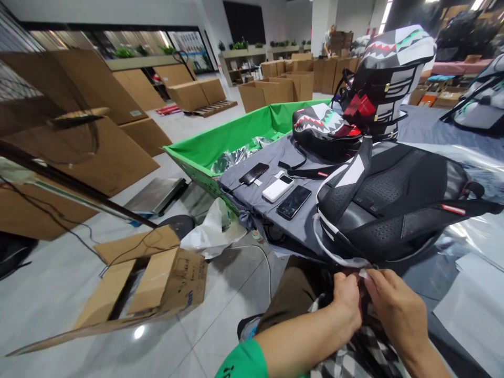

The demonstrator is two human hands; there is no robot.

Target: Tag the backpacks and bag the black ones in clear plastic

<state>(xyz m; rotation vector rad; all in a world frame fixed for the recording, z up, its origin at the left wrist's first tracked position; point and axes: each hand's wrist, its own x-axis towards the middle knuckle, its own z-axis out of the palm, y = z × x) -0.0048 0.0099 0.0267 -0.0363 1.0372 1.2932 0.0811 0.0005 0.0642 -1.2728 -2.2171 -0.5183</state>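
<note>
A black backpack [397, 202] with padded straps lies back-up on the grey-covered table [252, 191], its lower edge hanging toward me. My left hand [346, 299] is closed at that lower edge, fingers curled on fabric or a small tag. My right hand [396, 307] pinches a small white piece [364, 273] right beside it. Both hands meet just below the backpack's white-trimmed rim.
Two phones [293, 202] [254, 173] and a white power bank [277, 188] lie on the table. Shark-print backpacks [388, 79] stand behind. A green bin [236, 134] sits at left. Cardboard boxes [157, 283] and sheets cover the floor. A person [328, 39] stands far back.
</note>
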